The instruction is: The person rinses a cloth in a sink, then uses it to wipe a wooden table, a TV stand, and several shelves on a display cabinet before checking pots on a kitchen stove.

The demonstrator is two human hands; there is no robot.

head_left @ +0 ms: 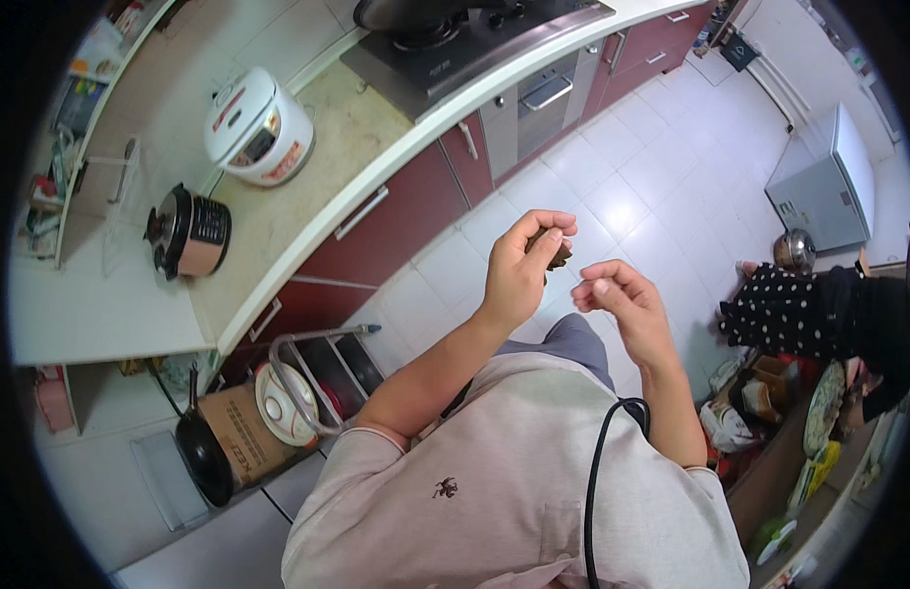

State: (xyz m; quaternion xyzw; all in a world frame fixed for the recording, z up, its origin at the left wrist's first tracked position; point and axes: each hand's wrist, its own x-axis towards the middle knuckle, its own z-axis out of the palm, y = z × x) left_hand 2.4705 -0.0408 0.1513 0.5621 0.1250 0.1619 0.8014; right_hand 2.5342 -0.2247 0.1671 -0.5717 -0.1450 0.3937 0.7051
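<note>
My left hand (519, 265) is raised in front of my body, its fingers and thumb curled round a small dark olive-brown bundle (558, 257) that looks like folded leaf. Most of that bundle is hidden by the fingers. Just to the right and a little nearer, my right hand (626, 302) hangs in the air with its fingers bent and the thumb close to the index finger. Whether anything thin lies between those fingertips is too small to tell. The two hands are apart.
A counter (337, 162) on the left bears a white rice cooker (260, 128), a pressure cooker (192, 234) and a gas stove (455, 59). A folding step stool (322, 383) stands below. At right, a person in a polka-dot garment (779, 304) is beside a cluttered table; a steel pot (794, 250) sits behind.
</note>
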